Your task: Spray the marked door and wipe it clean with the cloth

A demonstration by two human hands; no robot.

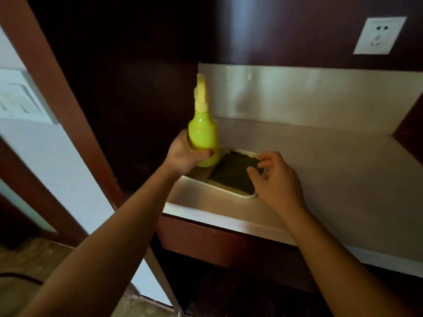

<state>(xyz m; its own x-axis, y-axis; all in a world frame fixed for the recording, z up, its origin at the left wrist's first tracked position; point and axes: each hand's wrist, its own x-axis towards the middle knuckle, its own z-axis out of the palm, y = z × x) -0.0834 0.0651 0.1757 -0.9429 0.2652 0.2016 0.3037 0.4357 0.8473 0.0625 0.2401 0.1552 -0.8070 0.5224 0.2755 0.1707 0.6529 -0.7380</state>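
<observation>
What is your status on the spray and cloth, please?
Left hand gripping spray bottle, upright. Right hand over dark cloth in tray. Nothing blocking.

No legible text, brand, number or sign anywhere in frame. Spray bottle [203,136], centre left: plain yellow-green body, no label showing on the side facing the camera. Wall socket [378,35], upper right: blank white plate, only pin holes. Switch panel [17,99], far left: pale and blurred; possibly small markings, too soft to read.
</observation>
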